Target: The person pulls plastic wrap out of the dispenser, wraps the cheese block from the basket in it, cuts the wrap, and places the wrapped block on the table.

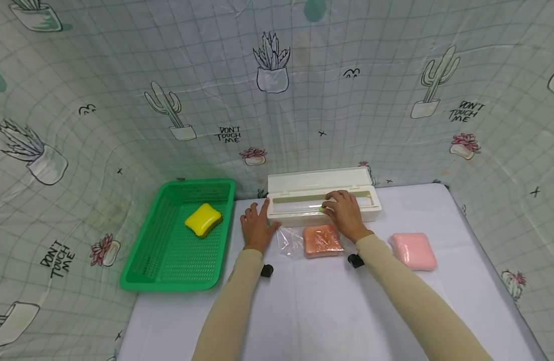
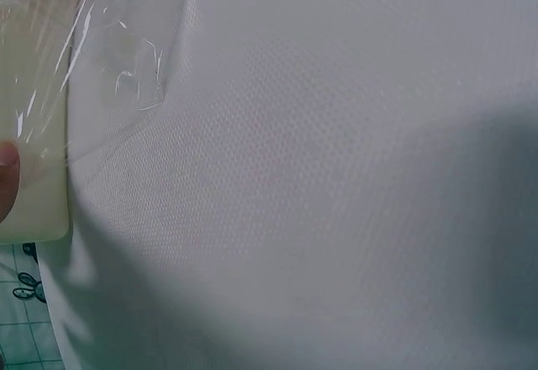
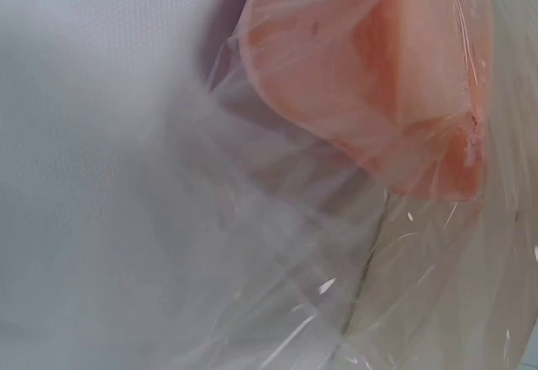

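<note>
A white plastic-wrap dispenser [image 1: 324, 218] stands at the back of the table, its lid [image 1: 319, 179] raised and the roll showing inside. My left hand [image 1: 256, 231] rests at its left end, index finger along the end and thumb at the front corner. At the dispenser's front edge, my right hand [image 1: 347, 216] pinches a small yellow-green slide cutter [image 1: 321, 209], mostly hidden by the fingers. Clear plastic wrap [image 1: 289, 241] hangs from the dispenser's front and lies over an orange sponge-like block [image 1: 322, 241]. The right wrist view shows the wrap creased around that block [image 3: 336, 59].
To the left, a green basket [image 1: 168, 286] holds a yellow sponge-like block [image 1: 203, 220] with a brown underside. A glossy pink block [image 1: 414, 251] lies right of my right forearm. Behind the white-covered table [image 1: 313, 311] hangs a cactus-print curtain [image 1: 304, 120].
</note>
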`<state>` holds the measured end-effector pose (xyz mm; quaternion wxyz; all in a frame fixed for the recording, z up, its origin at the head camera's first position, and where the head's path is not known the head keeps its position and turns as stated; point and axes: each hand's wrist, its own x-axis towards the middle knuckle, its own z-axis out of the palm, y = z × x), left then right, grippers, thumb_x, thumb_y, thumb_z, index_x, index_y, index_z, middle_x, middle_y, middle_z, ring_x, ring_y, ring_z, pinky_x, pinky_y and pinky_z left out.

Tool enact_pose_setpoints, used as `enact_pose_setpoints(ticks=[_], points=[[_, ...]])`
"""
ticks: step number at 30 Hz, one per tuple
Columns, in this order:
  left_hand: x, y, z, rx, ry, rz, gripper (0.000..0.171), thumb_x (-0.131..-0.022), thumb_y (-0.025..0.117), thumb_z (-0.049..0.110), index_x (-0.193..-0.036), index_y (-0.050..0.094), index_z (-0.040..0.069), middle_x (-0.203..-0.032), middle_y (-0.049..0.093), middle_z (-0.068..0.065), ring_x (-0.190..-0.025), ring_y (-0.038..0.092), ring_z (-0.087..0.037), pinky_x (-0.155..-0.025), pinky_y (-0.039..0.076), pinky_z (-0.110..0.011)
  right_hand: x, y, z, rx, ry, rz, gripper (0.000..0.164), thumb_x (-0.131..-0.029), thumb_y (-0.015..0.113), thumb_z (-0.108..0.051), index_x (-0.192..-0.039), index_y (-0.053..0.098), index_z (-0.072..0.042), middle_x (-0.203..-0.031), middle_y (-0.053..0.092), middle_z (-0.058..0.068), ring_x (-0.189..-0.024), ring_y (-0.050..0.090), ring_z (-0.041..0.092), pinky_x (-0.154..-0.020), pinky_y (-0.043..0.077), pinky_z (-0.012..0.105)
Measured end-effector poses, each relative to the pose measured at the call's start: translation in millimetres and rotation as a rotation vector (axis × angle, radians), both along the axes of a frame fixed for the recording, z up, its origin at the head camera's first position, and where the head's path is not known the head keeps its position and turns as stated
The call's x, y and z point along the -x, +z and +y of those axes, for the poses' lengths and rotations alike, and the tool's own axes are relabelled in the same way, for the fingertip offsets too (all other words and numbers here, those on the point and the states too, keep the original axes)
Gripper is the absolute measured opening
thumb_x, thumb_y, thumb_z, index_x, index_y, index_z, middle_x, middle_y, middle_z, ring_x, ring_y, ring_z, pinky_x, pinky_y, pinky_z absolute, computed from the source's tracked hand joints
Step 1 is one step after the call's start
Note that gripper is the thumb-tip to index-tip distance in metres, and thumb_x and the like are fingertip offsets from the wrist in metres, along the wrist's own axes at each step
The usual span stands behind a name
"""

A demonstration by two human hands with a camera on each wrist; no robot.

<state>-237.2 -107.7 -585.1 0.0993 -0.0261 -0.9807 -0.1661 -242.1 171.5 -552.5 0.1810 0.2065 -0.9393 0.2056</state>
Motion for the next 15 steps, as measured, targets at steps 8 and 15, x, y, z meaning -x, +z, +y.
enact_pose_setpoints(ticks=[8, 15], points=[[1.6, -2.5, 3, 0.008, -0.014, -0.006, 0.089, -0.087, 0.084, 0.048, -0.162, 0.044, 0.023, -0.150, 0.048, -0.022, -0.133, 0.048, -0.041, -0.109, 0.037, -0.056, -1.2, -4.7, 12, 0.004, -0.005, 0.033, 0.008, -0.089, 0.082, -0.011, -0.096, 0.082, -0.008, -0.118, 0.070, 0.011, -0.120, 0.058, 0.039, -0.102, 0.044, 0.057], [1.5, -0.1, -1, -0.002, -0.001, -0.050, 0.089, -0.089, 0.083, 0.049, -0.164, 0.042, 0.024, -0.150, 0.046, -0.021, -0.135, 0.047, -0.040, -0.110, 0.036, -0.055, -3.3, -13.4, 59, 0.060, -0.050, 0.109, 0.007, -0.087, 0.082, -0.007, -0.093, 0.079, -0.005, -0.111, 0.069, 0.014, -0.113, 0.058, 0.044, -0.094, 0.044, 0.061]])
